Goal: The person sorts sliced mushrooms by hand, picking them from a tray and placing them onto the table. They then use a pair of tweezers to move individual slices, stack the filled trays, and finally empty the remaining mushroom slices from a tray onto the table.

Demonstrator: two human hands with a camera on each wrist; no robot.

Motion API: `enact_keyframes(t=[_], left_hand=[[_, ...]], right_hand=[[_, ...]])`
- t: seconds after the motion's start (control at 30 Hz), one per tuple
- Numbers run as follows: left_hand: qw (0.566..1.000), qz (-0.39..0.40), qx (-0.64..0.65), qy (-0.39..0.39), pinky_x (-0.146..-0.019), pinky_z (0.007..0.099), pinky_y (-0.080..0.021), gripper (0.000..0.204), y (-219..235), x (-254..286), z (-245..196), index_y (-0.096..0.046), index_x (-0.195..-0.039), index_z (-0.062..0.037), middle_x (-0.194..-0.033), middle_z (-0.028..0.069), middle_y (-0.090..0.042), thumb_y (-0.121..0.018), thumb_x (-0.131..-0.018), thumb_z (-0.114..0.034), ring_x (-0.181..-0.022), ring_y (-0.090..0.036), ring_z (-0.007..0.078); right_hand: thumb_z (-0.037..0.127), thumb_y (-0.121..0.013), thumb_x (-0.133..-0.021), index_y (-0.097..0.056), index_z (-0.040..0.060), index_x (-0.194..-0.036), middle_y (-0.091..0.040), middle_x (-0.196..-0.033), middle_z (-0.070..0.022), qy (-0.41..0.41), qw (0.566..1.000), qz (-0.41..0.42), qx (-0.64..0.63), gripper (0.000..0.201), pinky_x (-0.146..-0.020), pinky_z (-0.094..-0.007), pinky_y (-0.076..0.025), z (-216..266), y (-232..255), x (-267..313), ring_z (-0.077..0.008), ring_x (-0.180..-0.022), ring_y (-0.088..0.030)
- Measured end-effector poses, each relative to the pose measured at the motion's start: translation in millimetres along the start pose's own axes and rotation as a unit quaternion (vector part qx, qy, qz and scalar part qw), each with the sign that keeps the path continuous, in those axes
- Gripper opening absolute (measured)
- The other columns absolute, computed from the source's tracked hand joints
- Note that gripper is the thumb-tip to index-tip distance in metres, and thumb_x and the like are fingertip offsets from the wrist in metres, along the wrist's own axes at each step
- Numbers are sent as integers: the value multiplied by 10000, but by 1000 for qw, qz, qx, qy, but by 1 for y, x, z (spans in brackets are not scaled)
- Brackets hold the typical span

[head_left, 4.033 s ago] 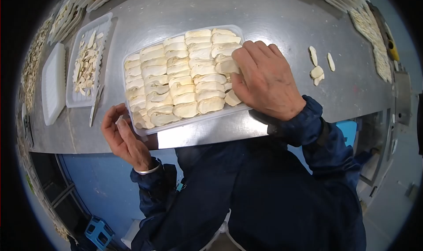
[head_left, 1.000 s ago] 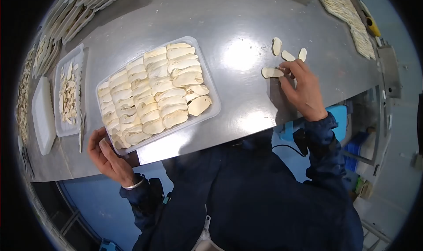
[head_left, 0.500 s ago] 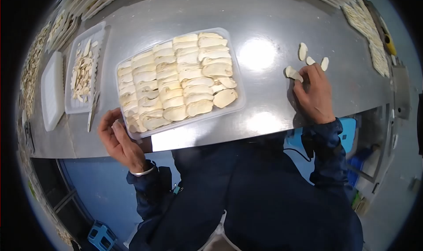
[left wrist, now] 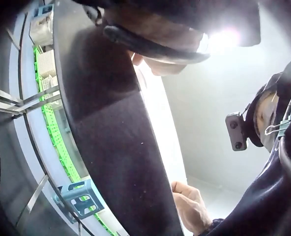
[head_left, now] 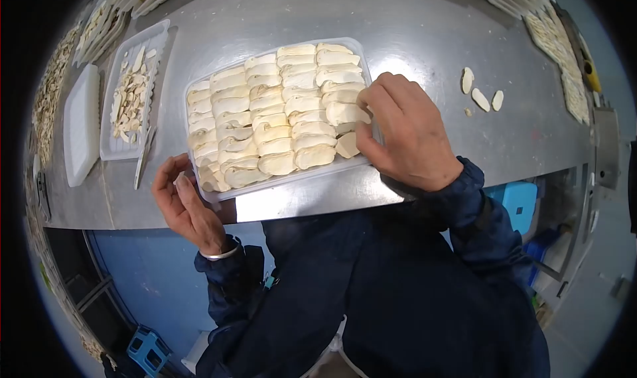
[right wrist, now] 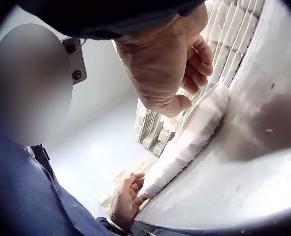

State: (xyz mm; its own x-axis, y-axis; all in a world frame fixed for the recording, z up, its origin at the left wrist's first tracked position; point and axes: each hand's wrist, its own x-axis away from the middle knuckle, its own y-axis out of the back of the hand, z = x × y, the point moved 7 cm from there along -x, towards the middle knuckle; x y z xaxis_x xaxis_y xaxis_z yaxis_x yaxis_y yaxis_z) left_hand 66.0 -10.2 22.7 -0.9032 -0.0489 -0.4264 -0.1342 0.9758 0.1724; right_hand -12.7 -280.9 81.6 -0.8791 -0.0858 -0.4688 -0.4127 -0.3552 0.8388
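A clear plastic tray (head_left: 298,184) near the table's front edge holds overlapping rows of pale mushroom slices (head_left: 269,113). My right hand (head_left: 408,132) is over the tray's right side, pinching one end of a mushroom slice (head_left: 345,113) between thumb and fingers above the right-hand row. Below that slice lies a broader cut piece (head_left: 347,146). At the tray's lower left corner, my left hand (head_left: 189,209) touches the edge with loosely bent fingers. From the right wrist view, the left hand (right wrist: 126,199) is at the tray's far end; the right thumb partly hides the tray.
Several loose slices (head_left: 480,99) lie on the metal table (head_left: 424,33) to the right. On the left are a tray of small pieces (head_left: 106,149), an upturned white tray (head_left: 81,126) and a knife (head_left: 143,159). Stacked filled trays (head_left: 99,33) line the back left.
My right hand has come back left from the loose slices to the tray, bringing one slice over the right-hand row. The left hand stays at the tray's corner while the head view shifts.
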Motion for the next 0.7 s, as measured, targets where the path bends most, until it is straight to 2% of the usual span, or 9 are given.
enact_keyframes(t=[0.43,0.53,0.6,0.67,0.7], left_hand=[[999,0,33,19,-753,266,-460,293,-2,1,2,-455,-1189,40,-1087,167,-565,-415,-962,-140,-866,-555,149],[998,4,50,24,-768,273,-464,299,-2,2,6,-440,-1203,38,-1099,173,-555,-405,-965,-139,-876,-558,153],[999,15,43,24,-784,281,-468,303,0,1,7,-426,-1216,38,-1112,177,-545,-398,-968,-136,-895,-565,164],[998,22,50,19,-790,284,-468,303,-2,1,6,-425,-1215,39,-1114,178,-542,-398,-969,-135,-902,-568,170],[998,12,59,21,-793,290,-470,303,-5,1,3,-424,-1215,39,-1118,178,-538,-398,-970,-138,-907,-565,173]], right_hand=[[57,-622,-679,-515,2,-875,-512,-837,-134,-12,1000,12,20,230,-701,-366,-430,-2,3,-1,-270,-804,-528],[68,-641,-690,-535,6,-897,-551,-845,-140,-100,992,-76,7,240,-693,-385,-449,-39,42,13,-288,-791,-560],[140,-645,-733,-586,-1,-878,-595,-838,-161,-205,968,-101,106,211,-680,-413,-470,-92,71,29,-325,-749,-590],[222,-630,-764,-625,-16,-832,-610,-809,-175,-293,927,20,232,248,-663,-437,-477,-138,79,45,-350,-708,-598],[241,-624,-769,-628,-18,-818,-610,-808,-180,-302,920,46,245,263,-667,-439,-478,-146,76,47,-355,-710,-599]])
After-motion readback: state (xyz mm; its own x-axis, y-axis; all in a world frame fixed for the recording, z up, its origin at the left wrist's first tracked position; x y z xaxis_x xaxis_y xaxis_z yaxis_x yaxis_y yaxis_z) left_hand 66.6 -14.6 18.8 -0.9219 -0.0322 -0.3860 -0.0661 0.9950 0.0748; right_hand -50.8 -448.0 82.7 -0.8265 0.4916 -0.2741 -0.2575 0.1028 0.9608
